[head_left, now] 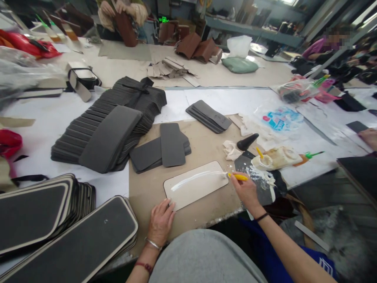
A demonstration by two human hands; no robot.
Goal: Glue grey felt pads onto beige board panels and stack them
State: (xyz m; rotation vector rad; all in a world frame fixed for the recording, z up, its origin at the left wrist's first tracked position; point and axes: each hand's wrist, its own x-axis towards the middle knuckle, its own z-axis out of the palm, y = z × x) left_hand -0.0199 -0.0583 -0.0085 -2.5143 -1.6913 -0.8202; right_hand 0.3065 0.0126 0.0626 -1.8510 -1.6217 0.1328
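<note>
A cream-coloured rectangular panel point(191, 192) with rounded corners lies on a brown board, a streak of wet white glue across its top. My left hand point(161, 220) rests at the panel's near left corner, fingers stretched out and touching its edge. In my right hand point(246, 192) is a yellow-handled brush point(238, 177), its tip on the panel's right end. To the right stands a glue-crusted container point(278, 158) beside a bottle with a green nozzle point(308, 156). White glue smears cover a dark sheet below it.
Dark grey panels lie in a large stack point(112, 122) and a smaller pile point(172, 145). Pale-rimmed panels point(79, 239) are stacked at the left front. A black cone-shaped thing point(247, 142) lies near crumpled tissue point(232, 150). Across the table, another person's hands hold a brown bag point(126, 27).
</note>
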